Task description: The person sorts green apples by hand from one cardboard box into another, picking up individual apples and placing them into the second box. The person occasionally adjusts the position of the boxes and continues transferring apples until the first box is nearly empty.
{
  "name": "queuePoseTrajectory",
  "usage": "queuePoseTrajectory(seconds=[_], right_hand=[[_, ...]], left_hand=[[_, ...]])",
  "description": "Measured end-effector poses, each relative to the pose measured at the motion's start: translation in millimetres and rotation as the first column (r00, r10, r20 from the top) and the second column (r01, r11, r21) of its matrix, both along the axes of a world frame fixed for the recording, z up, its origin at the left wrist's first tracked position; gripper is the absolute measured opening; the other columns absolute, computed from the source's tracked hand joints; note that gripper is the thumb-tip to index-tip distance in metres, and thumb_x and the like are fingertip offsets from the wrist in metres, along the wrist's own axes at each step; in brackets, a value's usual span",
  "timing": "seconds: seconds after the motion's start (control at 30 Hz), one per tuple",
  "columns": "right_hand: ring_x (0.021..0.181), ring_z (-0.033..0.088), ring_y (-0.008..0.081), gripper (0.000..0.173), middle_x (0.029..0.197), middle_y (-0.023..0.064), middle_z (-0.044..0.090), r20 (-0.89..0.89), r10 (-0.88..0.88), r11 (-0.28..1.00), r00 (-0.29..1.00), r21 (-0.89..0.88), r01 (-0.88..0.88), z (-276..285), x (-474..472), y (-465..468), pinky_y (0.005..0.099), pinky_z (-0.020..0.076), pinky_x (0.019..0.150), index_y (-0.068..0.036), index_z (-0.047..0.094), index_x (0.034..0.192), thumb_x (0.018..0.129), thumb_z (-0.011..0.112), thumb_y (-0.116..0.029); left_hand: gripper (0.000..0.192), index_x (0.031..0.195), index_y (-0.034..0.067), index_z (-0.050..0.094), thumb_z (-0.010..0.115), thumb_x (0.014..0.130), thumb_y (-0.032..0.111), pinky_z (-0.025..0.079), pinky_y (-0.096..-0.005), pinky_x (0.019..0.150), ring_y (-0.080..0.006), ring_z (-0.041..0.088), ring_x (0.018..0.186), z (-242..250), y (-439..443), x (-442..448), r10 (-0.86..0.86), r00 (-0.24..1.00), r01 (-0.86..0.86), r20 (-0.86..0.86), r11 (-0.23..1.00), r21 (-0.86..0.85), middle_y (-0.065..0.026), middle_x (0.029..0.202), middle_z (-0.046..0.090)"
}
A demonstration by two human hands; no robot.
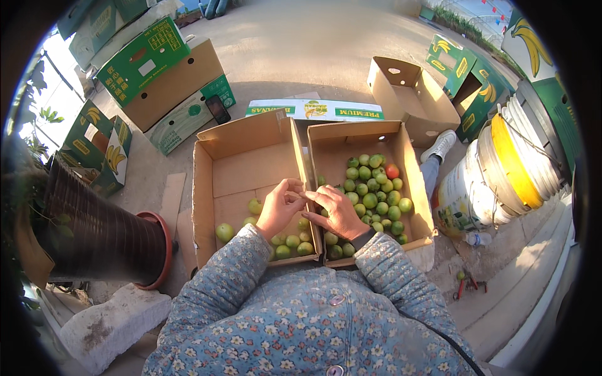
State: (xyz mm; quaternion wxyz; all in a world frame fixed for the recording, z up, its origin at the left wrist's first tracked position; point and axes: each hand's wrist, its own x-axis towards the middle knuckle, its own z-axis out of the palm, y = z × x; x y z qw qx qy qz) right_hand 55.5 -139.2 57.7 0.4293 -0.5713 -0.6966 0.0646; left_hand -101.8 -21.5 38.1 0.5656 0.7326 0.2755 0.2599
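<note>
My left hand [281, 209] and my right hand [339, 211] meet at the fingertips above the adjoining walls of two cardboard boxes. The left fingers are curled towards the thumb; whether something small lies between them is hidden. My right thumb stands apart from its fingers, with nothing seen in the gap. Below the left hand, the left box [256, 171] holds several green tomatoes [283, 252] along its near side and a paler one [225, 232] in the corner. Many smaller green tomatoes [370, 200] and one red tomato [391, 170] lie in the right box [324, 141].
Banana cartons [141, 61] are stacked at the far left, a phone [217, 109] leaning there. An open carton [414, 94] stands far right. Stacked buckets [494, 174] and red-handled pruning shears [461, 287] are at right. Stacked dark pots [103, 225] and a white block [115, 324] are left.
</note>
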Motion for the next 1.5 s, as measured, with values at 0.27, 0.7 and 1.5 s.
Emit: queuePoseTrajectory(seconds=[0.27, 0.7, 1.5], right_hand=[[0.086, 0.061, 0.0290, 0.023, 0.092, 0.0093, 0.064, -0.212, -0.055, 0.998, 0.976, -0.031, 0.049, 2, -5, -1, 0.0385, 0.0507, 0.076, -0.009, 0.066, 0.109, 0.087, 0.066, -0.014], [0.102, 0.059, 0.0333, 0.057, 0.112, 0.0149, 0.060, -0.037, 0.089, 0.996, 0.995, 0.008, -0.088, 7, 2, -4, 0.0430, 0.0491, 0.087, -0.008, 0.056, 0.131, 0.080, 0.075, -0.023], [0.096, 0.060, 0.0106, 0.039, 0.110, 0.0051, 0.065, -0.807, -0.338, 0.936, 0.484, -0.342, 0.082, -48, 18, 11, 0.0256, 0.0488, 0.081, 0.003, 0.058, 0.124, 0.095, 0.063, -0.022]], left_hand=[[0.047, 0.119, 0.005, 0.057, 0.071, 0.077, 0.020, 0.048, -0.0462, 0.093, -0.0394, 0.058, 0.105, -30, 42, -41, 0.303, 0.445, 0.242, -0.843, 0.866, 0.438, -0.0234, 0.114, 0.057], [0.067, 0.140, 0.002, 0.041, 0.077, 0.084, 0.010, 0.050, -0.0230, 0.073, -0.0074, 0.055, 0.084, 37, -3, -5, -0.119, 0.991, 0.120, -0.055, 0.993, 0.015, -0.0051, 0.103, 0.055], [0.025, 0.103, 0.009, 0.074, 0.063, 0.085, 0.023, 0.054, -0.0407, 0.087, -0.0298, 0.067, 0.105, -10, 33, -42, 0.230, 0.181, 0.444, -0.956, 0.848, 0.288, -0.0120, 0.110, 0.070]])
